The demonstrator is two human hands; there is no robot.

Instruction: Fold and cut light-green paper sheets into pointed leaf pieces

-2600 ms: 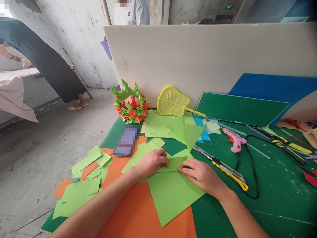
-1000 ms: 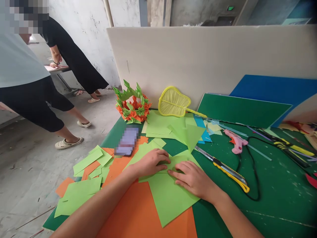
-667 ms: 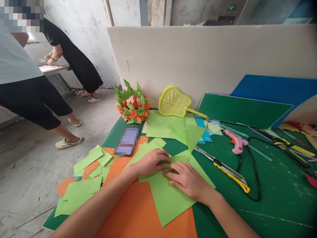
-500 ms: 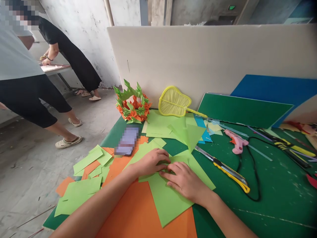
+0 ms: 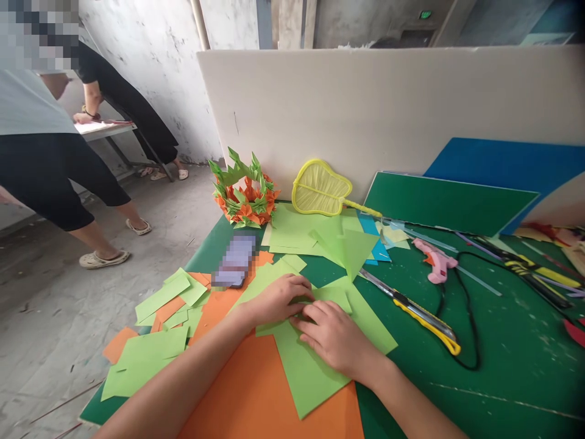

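My left hand [image 5: 278, 300] rests with curled fingers on a small folded piece of light green paper [image 5: 333, 296]. My right hand [image 5: 336, 337] lies beside it, fingers pressed down along the same piece, fingertips touching the left hand's. Under both lies a large light green sheet [image 5: 315, 366] on an orange sheet [image 5: 256, 396], all on the green table mat [image 5: 503, 366].
A yellow utility knife [image 5: 420, 317], a pink glue gun [image 5: 436, 261] with black cord, a yellow fan [image 5: 320, 189], an orange-green paper wreath [image 5: 244, 194], a phone [image 5: 234, 261] and several paper scraps [image 5: 155, 317] lie around. A white board [image 5: 411, 110] stands behind. Two people [image 5: 55, 158] stand at left.
My right hand has slid left along the folded paper until its fingertips meet my left hand. The people at left have shifted position.
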